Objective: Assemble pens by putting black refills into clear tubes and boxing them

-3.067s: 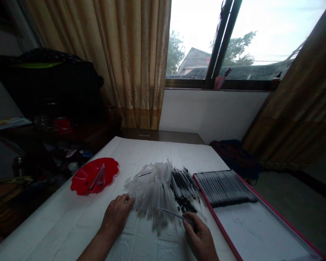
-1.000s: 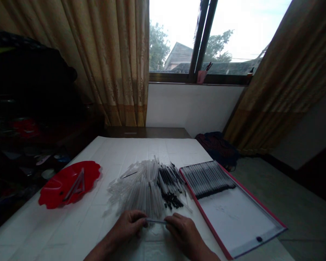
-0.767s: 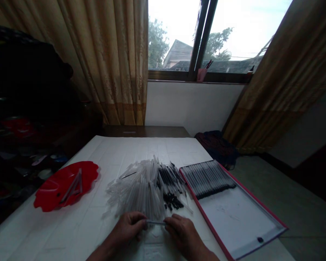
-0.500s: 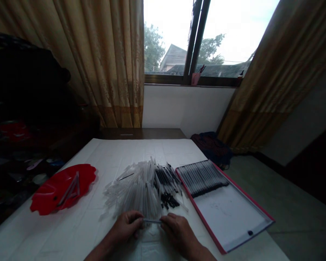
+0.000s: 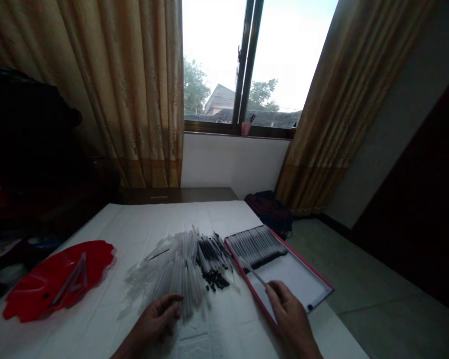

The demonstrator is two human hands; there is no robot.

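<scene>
My right hand (image 5: 289, 311) is over the lower part of a red-edged tray (image 5: 295, 274), pinching a thin clear plastic tube (image 5: 256, 275) whose far end points towards the tray's packed row of black-tipped tubes (image 5: 256, 247). My left hand (image 5: 157, 318) rests open with nothing in it, its fingers touching the near edge of a loose pile of clear tubes (image 5: 168, 274). Small black pieces (image 5: 214, 280) lie in a cluster at the pile's right side, among black-tipped tubes.
A red scalloped plate (image 5: 58, 281) with a few tubes on it sits at the left of the white-covered table (image 5: 209, 214). Dark shelves with clutter stand further left. A dark cloth and tiled floor lie beyond the table's right edge.
My right hand has moved right over the tray, carrying the tube. My left hand has let go of the tube and opened. The view has swung, shifting the scene left.
</scene>
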